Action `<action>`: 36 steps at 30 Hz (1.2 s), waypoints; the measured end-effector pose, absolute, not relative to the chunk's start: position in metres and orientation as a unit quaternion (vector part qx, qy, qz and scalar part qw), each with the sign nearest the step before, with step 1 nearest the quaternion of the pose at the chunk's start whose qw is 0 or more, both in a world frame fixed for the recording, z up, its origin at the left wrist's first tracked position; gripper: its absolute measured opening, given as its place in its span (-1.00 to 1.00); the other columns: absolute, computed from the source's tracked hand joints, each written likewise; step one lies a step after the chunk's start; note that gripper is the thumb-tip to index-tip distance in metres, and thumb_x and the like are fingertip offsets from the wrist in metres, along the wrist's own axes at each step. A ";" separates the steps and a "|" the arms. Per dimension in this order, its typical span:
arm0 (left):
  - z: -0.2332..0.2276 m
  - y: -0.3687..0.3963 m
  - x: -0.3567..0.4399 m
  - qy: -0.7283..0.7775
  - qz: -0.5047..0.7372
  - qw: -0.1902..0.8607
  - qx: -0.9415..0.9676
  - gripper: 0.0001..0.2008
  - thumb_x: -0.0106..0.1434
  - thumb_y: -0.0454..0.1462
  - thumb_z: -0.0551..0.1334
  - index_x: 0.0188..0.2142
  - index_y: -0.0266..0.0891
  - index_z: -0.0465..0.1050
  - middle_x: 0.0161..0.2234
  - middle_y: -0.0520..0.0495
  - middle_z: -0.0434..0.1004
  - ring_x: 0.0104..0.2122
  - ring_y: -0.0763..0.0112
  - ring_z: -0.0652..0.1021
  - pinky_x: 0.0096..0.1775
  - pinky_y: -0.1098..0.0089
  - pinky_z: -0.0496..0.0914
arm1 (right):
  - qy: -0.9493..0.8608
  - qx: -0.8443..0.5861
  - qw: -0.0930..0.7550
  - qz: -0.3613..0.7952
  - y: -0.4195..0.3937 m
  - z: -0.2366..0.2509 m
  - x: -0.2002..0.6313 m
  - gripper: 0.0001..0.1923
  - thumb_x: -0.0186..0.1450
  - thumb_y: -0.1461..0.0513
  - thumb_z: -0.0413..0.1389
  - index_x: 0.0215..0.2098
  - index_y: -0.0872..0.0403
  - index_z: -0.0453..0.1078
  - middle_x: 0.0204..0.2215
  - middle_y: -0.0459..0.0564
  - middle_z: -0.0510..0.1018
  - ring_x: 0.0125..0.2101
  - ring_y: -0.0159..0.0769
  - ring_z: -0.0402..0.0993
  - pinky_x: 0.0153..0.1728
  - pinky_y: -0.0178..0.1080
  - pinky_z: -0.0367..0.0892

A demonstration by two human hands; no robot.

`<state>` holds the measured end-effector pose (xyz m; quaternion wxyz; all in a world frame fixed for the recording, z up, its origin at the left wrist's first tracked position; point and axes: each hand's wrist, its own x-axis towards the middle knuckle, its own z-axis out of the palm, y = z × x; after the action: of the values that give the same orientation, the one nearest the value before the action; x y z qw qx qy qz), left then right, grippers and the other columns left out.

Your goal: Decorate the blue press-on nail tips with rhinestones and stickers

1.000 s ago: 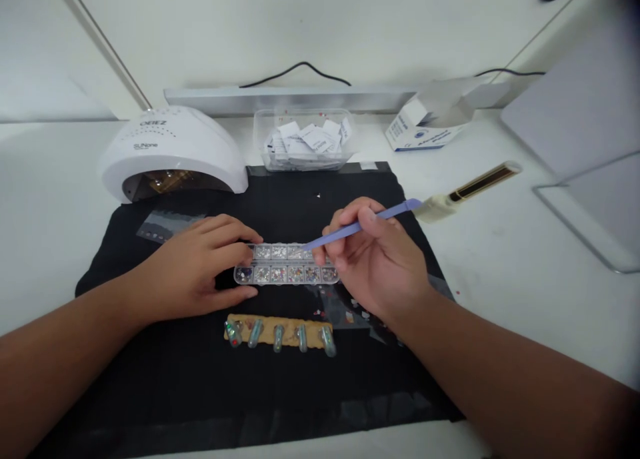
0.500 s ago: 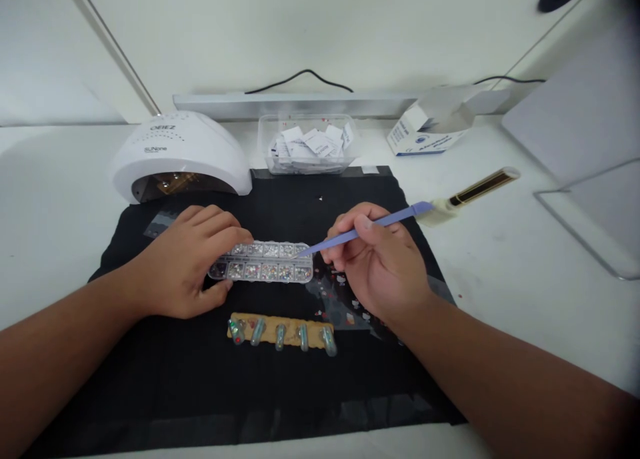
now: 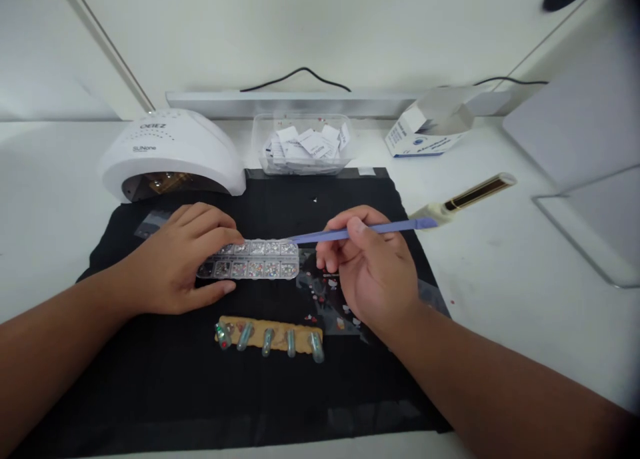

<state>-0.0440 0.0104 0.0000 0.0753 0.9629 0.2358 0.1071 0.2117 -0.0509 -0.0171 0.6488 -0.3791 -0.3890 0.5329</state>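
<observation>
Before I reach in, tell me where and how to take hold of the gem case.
Best, I judge, by the right end of the gem case, pinched across its long edges from the near right. The case is long, narrow and flat; the left hand spans its left end, and the purple tool in the right hand reaches its far right corner.
</observation>
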 end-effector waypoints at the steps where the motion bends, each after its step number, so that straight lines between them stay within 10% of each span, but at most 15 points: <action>1: -0.001 0.011 -0.044 0.231 0.111 0.077 0.964 -0.66 0.27 -0.09 0.18 -0.02 -0.18 0.28 -0.06 -0.18 0.36 -0.06 0.05 0.39 -0.04 0.06 0.24 | -0.391 -0.383 0.651 0.526 -0.050 -0.018 0.211 -0.85 0.29 0.17 0.10 -0.40 0.03 0.44 -0.60 -0.17 0.53 -0.67 -0.47 0.34 -0.59 -0.34 0.27; 36: 0.054 0.014 -0.031 0.230 -0.054 0.123 0.964 -0.83 0.16 -0.26 0.31 -0.25 -0.20 0.41 -0.19 -0.06 0.41 -0.21 0.25 0.41 -0.14 0.21 0.31 | -0.676 -0.314 0.586 0.317 -0.067 -0.022 0.219 -0.67 0.43 0.24 -0.03 0.10 -0.11 0.40 -0.20 0.01 0.63 -0.16 -0.15 0.56 -0.07 0.03 0.48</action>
<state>-0.0306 0.0143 0.0544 0.1232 0.9638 0.2303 -0.0542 0.2191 -0.0670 -0.0218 0.5860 -0.3143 -0.6761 0.3174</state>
